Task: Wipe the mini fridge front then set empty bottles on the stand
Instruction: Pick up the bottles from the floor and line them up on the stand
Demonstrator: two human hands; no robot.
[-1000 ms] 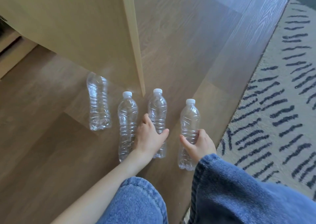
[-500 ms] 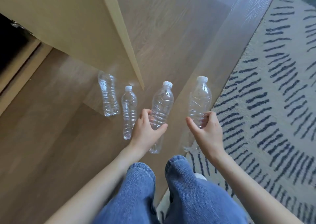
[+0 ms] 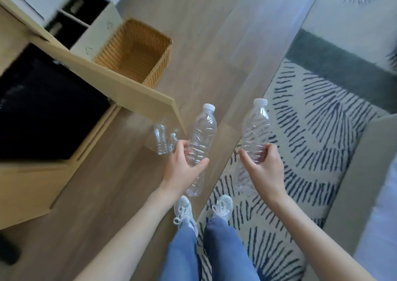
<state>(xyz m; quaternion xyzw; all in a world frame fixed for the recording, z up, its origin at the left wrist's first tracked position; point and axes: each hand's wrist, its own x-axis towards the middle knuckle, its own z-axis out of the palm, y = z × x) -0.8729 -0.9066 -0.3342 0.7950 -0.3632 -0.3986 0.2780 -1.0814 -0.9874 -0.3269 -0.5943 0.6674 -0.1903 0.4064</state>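
While much of the left edge is smeared by motion blur, a pale wooden stand (image 3: 137, 91) can be made out, its flat top cut off by the frame and a dark cavity (image 3: 43, 113) beneath it that cannot be read. Behind it sit a woven wicker basket (image 3: 137, 50) and a blurred white cubby unit (image 3: 98, 29). On the wood-grain floor (image 3: 214, 44), two clear ribbed plastic bottles (image 3: 161, 140) lie partly hidden behind the stand's corner and the left hand (image 3: 182, 169). That hand's fingers (image 3: 179, 146) curl around the middle of a clear, crinkled, white-capped bottle (image 3: 202, 130), thumb pressed across its front, held upright above the floor. White laced shoes (image 3: 184, 212) and blue jeans (image 3: 206, 250) show below. Further right, the right hand (image 3: 264, 169) grasps a second capped bottle (image 3: 256, 128) near its base, fingers wrapped behind it, thumb in front. Under it lies a cream rug (image 3: 311, 130) with dark dashes.
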